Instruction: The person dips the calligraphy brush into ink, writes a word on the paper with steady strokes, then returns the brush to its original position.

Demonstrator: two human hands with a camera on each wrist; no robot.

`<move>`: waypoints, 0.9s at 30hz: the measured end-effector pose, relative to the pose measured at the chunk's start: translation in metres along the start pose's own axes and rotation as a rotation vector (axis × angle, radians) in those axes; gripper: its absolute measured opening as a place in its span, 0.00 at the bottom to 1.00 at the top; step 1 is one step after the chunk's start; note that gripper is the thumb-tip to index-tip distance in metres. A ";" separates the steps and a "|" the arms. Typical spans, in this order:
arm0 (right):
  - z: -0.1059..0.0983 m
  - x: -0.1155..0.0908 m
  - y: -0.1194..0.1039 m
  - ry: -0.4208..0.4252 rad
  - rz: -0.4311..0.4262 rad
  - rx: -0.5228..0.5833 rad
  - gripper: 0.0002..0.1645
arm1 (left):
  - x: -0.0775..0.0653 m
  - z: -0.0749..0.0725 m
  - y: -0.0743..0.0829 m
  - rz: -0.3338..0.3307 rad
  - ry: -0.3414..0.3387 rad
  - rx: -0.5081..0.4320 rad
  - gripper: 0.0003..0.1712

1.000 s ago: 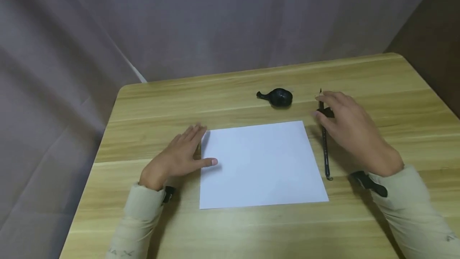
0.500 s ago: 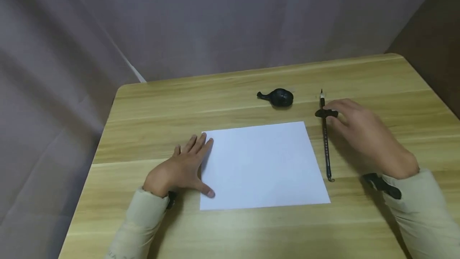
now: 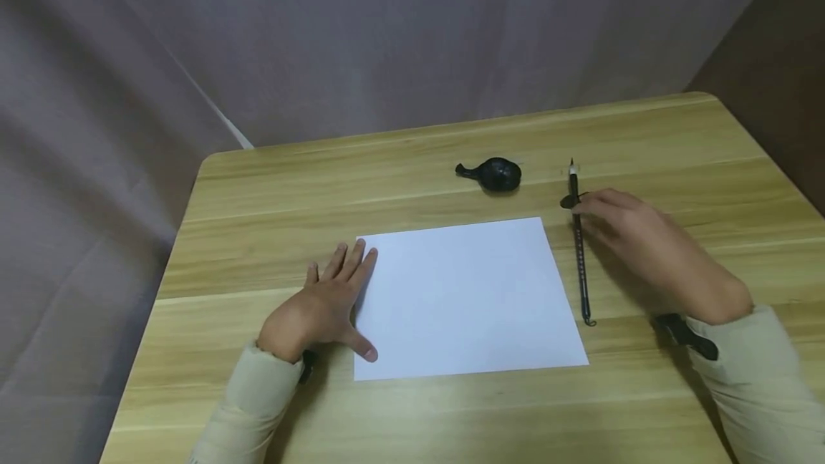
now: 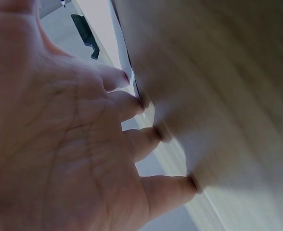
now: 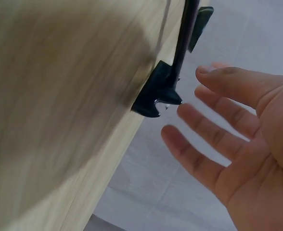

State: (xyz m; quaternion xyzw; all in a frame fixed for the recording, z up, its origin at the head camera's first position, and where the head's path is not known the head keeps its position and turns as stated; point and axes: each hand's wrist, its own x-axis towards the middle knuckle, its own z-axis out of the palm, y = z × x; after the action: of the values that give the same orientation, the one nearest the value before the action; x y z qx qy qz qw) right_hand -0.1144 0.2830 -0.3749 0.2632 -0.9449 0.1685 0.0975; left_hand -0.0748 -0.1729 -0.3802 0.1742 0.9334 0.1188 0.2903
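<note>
Wood-grain surface (image 3: 445, 421): left hand (image 3: 319, 310) splayed on paper (image 3: 464, 299); at frame right, right hand (image 3: 651, 249), fingers (image 5: 211, 132) apart, beside illegibly marked calligraphy brush (image 3: 580, 256).

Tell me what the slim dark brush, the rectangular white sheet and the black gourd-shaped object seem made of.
Slim dark brush: smooth handle, perhaps bamboo or wood; its pale-and-dark pointed tip suggests bristles.
Rectangular white sheet: probably matte paper, thin and flat with crisp edges.
Black gourd-shaped object: faint highlights suggest gloss; ceramic or plastic, unclear which.
</note>
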 end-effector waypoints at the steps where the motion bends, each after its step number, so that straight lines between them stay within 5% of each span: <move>1: 0.000 -0.001 0.001 -0.004 -0.012 -0.009 0.20 | 0.000 0.000 0.000 -0.002 -0.001 0.003 0.92; 12: 0.005 -0.005 0.011 -0.037 -0.296 -0.083 0.28 | -0.001 -0.001 0.003 -0.007 -0.002 0.006 0.92; 27: 0.000 -0.009 0.011 -0.148 -0.261 -0.204 0.29 | 0.002 0.001 0.000 -0.004 -0.016 0.009 0.93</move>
State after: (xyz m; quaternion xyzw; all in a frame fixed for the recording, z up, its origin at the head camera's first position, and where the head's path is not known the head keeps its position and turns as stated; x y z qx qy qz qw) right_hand -0.1121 0.2961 -0.3799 0.3838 -0.9196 0.0380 0.0749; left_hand -0.0758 -0.1722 -0.3817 0.1746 0.9319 0.1127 0.2971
